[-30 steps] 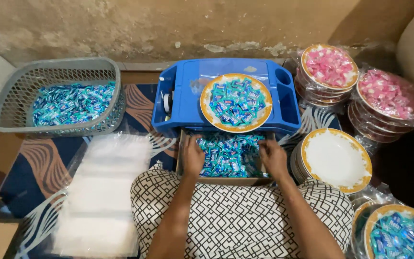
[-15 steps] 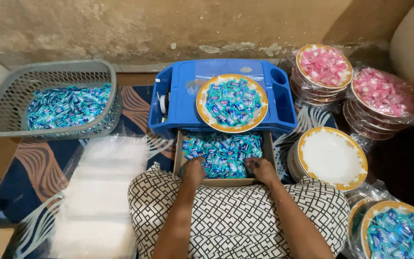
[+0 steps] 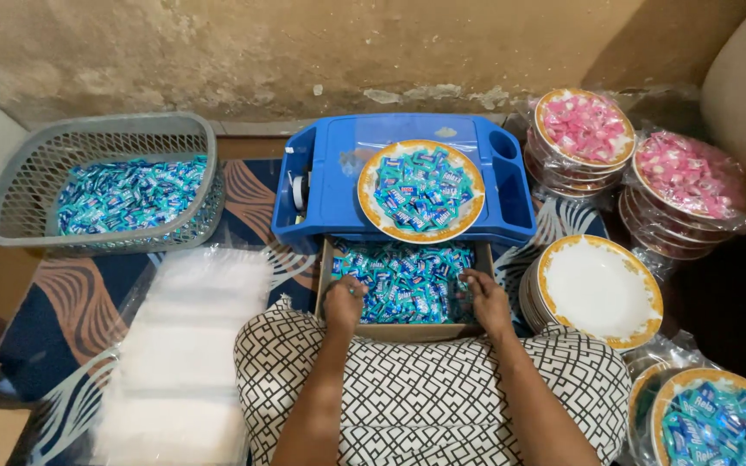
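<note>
Both hands in shallow cardboard box of blue-wrapped candies (image 3: pixel 407 285): left hand (image 3: pixel 344 304) fisted on candies, right hand (image 3: pixel 485 302) fingers spread. Step: gathering candies. Next move likely needs lift toward gold-rimmed candy-filled plate (image 3: pixel 420 192).

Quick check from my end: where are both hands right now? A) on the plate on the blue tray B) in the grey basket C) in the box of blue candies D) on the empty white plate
C: the left hand and right hand both rest among the candies in the box, just below the blue tray.
</note>
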